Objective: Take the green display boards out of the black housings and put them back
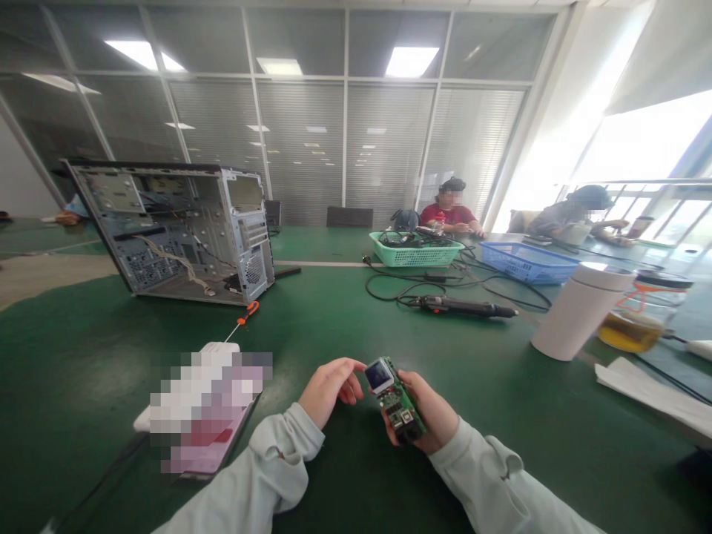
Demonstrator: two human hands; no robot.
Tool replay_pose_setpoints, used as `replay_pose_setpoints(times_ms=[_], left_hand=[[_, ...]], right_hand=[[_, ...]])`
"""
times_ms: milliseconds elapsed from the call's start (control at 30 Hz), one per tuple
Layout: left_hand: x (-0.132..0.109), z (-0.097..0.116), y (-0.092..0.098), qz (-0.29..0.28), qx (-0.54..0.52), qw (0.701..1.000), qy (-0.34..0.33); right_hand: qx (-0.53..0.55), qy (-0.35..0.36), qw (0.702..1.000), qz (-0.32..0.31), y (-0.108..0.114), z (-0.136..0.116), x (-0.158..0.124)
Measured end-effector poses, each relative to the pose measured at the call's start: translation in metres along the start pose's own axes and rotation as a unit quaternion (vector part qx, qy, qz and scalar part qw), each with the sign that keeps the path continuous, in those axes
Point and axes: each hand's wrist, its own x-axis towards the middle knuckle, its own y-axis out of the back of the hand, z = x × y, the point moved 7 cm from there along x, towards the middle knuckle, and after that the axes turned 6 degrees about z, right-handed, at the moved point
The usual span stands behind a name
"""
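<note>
My right hand (431,415) is wrapped round a small green circuit board (399,404) and holds it just above the green table (334,319). A square chip with a shiny dark face (379,374) sits at the board's upper end. My left hand (329,387) is curled beside it, and its fingertips pinch the edge of that chip. Both sleeves are pale grey-green.
An open computer case (183,230) lies at the back left, with an orange-handled screwdriver (245,315) before it. A blurred flat object (203,411) lies left of my hands. Farther right are an electric screwdriver (467,306), cables, a green basket (414,252), a blue basket (528,263), a white cylinder (575,311) and two seated people.
</note>
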Motion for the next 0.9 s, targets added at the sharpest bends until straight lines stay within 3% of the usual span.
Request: replay_pose_setpoints(times_ms=[167,367,900], left_hand=[[-0.0002,0.0005,0.0005,0.003,0.005,1.0,-0.007],[0.0001,-0.0015,-0.0005,-0.007,0.003,1.0,-0.003],[0.0031,-0.0055,0.0013,-0.009,0.013,1.0,-0.001]], right_hand=[[0.01,-0.033,0.998,0.052,0.003,0.0039,-0.0011],[-0.009,-0.039,0.997,0.059,0.0015,0.0045,-0.0043],[-0.057,0.088,0.994,0.011,0.0,-0.0042,-0.005]])
